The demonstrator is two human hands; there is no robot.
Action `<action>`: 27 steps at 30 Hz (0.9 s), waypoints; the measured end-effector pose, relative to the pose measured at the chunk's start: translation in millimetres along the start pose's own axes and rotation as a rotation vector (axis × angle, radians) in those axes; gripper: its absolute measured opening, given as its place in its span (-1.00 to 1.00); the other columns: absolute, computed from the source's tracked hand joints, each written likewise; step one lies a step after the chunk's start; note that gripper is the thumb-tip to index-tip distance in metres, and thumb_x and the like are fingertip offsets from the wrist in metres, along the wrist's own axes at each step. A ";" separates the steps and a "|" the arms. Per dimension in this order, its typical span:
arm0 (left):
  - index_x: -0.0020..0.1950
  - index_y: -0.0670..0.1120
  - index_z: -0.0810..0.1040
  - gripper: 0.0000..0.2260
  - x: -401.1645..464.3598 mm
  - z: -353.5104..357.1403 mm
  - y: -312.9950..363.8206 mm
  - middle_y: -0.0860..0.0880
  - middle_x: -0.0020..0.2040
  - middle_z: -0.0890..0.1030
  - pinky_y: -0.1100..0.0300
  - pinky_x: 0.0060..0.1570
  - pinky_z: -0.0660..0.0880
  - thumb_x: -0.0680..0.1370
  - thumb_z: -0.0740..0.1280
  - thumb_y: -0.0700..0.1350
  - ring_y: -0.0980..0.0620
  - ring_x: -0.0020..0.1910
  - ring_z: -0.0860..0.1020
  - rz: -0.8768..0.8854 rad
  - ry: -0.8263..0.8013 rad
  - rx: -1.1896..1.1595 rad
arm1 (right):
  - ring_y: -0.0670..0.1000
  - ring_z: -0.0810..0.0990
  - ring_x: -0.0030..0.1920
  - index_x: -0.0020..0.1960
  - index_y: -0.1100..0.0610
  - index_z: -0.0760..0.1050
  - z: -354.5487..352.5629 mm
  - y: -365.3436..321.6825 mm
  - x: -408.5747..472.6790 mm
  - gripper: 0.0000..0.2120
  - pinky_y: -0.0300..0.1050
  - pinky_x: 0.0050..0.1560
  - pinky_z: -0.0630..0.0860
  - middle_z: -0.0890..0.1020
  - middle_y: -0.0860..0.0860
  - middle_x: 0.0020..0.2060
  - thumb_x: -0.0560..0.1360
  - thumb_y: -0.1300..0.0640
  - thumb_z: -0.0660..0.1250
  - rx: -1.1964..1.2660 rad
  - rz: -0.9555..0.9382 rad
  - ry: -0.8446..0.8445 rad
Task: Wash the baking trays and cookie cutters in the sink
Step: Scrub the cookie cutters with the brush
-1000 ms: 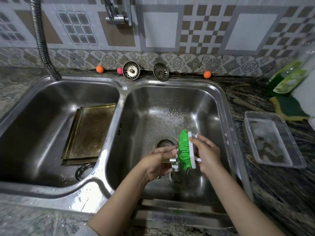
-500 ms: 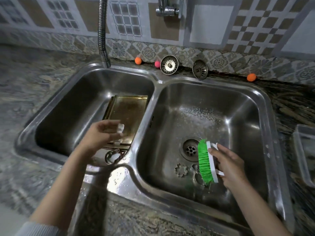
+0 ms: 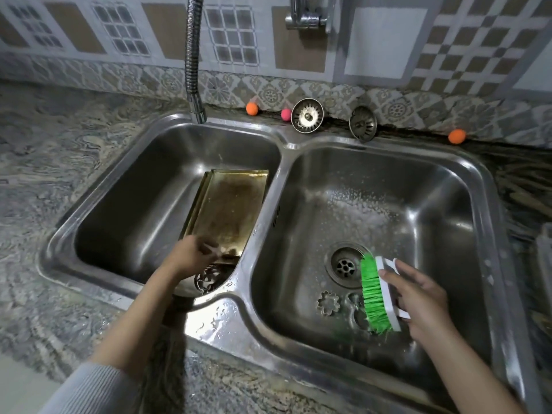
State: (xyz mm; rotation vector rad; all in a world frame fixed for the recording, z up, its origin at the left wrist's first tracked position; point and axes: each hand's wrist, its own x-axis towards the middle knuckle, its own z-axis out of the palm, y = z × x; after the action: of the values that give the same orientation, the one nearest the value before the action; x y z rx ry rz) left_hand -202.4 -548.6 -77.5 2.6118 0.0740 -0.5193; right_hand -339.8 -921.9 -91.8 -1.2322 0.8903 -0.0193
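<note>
Head view: your right hand [image 3: 418, 300] grips brush [image 3: 375, 297] beside drain [image 3: 345, 265]; left hand [image 3: 191, 255], grasp unclear, over stained trays [image 3: 230, 204]. Flower cutter [image 3: 328, 302] near drain. Much washing left.

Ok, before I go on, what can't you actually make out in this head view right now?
- Left hand: fingers motion-blurred over the baking tray; whether it holds a cutter is unclear.
- Cutters by the tray's near end: partly covered by that hand, count unclear.
- Cutter beside the flower-shaped cutter: mostly behind the green brush.
- Clear container: cut off by the right edge.
</note>
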 end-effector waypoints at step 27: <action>0.32 -0.10 0.45 -0.58 -48.2 213.1 208.9 -0.19 0.35 0.41 -0.16 0.44 0.06 0.53 0.27 0.07 -0.21 0.36 0.31 0.772 -0.385 0.867 | -0.01 0.67 -0.02 0.17 -0.05 0.57 -63.1 -83.2 -34.5 -0.54 -0.01 0.04 0.61 0.65 -0.01 0.07 0.33 0.24 0.54 0.116 -0.320 0.221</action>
State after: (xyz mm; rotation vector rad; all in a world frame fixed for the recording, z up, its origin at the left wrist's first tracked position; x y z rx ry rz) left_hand -291.7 -830.1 -141.5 2.9028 -1.5093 -0.8603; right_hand -364.1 -987.8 -7.3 -1.2679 0.8603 -0.4645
